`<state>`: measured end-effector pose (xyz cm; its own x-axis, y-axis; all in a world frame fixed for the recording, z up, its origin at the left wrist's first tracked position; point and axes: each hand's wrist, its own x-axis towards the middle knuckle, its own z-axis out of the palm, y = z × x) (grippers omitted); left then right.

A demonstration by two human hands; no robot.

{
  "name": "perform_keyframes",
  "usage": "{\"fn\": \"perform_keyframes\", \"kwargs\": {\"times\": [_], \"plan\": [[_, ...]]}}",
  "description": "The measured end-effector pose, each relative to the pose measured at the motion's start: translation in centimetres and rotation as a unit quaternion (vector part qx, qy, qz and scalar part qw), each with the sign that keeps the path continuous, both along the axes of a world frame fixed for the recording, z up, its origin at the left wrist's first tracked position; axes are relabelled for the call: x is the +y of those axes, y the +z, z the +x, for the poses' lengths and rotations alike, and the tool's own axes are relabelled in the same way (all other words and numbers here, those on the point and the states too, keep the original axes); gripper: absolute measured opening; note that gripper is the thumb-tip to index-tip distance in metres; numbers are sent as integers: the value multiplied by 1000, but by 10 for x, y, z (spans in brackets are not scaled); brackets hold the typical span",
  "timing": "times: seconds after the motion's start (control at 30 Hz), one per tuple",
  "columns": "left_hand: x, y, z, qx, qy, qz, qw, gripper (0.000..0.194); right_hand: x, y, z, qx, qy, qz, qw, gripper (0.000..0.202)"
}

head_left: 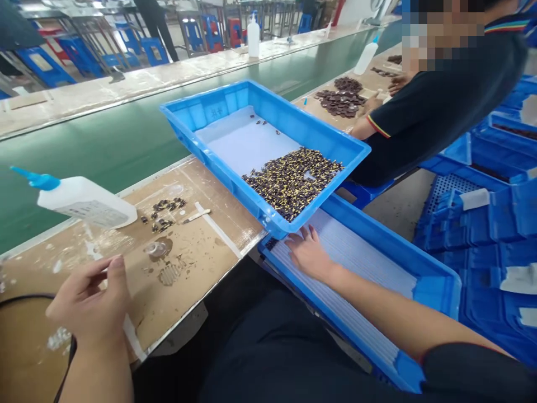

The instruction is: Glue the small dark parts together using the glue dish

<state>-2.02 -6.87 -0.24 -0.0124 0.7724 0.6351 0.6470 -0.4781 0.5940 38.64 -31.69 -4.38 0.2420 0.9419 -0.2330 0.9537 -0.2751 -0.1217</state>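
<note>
Parts [289,179]: dark and yellow, heaped in the upper tray [226,102].
Right hand [309,254]: it is spread above the lower tray [438,286].
Left hand [93,302]: half-curled over the counter [218,238]; I cannot tell whether it pinches something.

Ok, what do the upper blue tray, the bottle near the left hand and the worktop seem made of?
Upper tray: likely moulded plastic, slightly glossy; even blue colour and highlights along the rim.
Bottle: probably plastic, smooth and cloudy white, with a blue nozzle cap.
Worktop: its cover looks like mostly matte brown cardboard, taped and stained, though thin board is possible.
</note>
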Motion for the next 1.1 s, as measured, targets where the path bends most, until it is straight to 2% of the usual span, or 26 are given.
{"fn": "perform_keyframes", "kwargs": {"times": [0.07,0.13,0.2,0.23,0.27,0.3,0.33,0.4,0.43,0.47,0.5,0.57,0.67,0.73,0.9,0.93,0.97,1.03,1.07,1.1], "plan": [[-1,2,3,-27,-21,33,999,24,-19,15,-35,49,109,47,992,27],[-4,5,5,-34,-57,33,997,21,-28,32,-65,131,236,141,952,20],[-9,7,8,-15,-79,18,997,20,-24,53,-89,253,329,227,881,10],[-11,8,10,-1,-80,18,997,21,-17,64,-99,340,353,260,832,12],[-14,8,12,1,-66,28,997,21,-9,75,-108,451,351,282,771,24],[-16,8,13,9,-66,30,997,22,1,86,-115,577,315,283,698,40],[-18,8,14,14,-66,32,997,22,12,96,-120,702,252,268,610,53],[-20,9,16,18,-69,24,997,24,35,114,-127,884,120,211,399,66],[-20,11,16,17,-68,19,997,26,46,121,-128,934,75,183,298,68],[-21,12,16,17,-65,15,998,26,56,127,-129,963,53,158,211,69],[-21,14,16,17,-62,13,998,27,65,132,-128,979,49,135,145,68],[-23,17,16,20,-58,17,998,26,79,140,-128,991,64,106,44,66],[-25,20,15,27,-69,33,997,19,89,148,-137,991,86,74,-68,60],[-26,21,15,25,-82,52,995,12,92,152,-147,987,89,71,-110,55],[-26,19,14,26,-96,77,992,2,99,154,-168,980,105,98,-135,45],[-25,18,14,28,-97,78,992,1,101,153,-169,980,115,94,-131,44],[-24,17,15,29,-101,77,991,1,103,152,-169,982,129,78,-111,43],[-24,17,16,29,-118,80,989,2,106,150,-170,985,162,32,-51,45],[-26,20,17,27,-131,89,987,4,107,149,-172,984,172,25,-42,46],[-29,24,19,26,-147,104,983,7,107,149,-176,983,171,30,-55,46]]}}
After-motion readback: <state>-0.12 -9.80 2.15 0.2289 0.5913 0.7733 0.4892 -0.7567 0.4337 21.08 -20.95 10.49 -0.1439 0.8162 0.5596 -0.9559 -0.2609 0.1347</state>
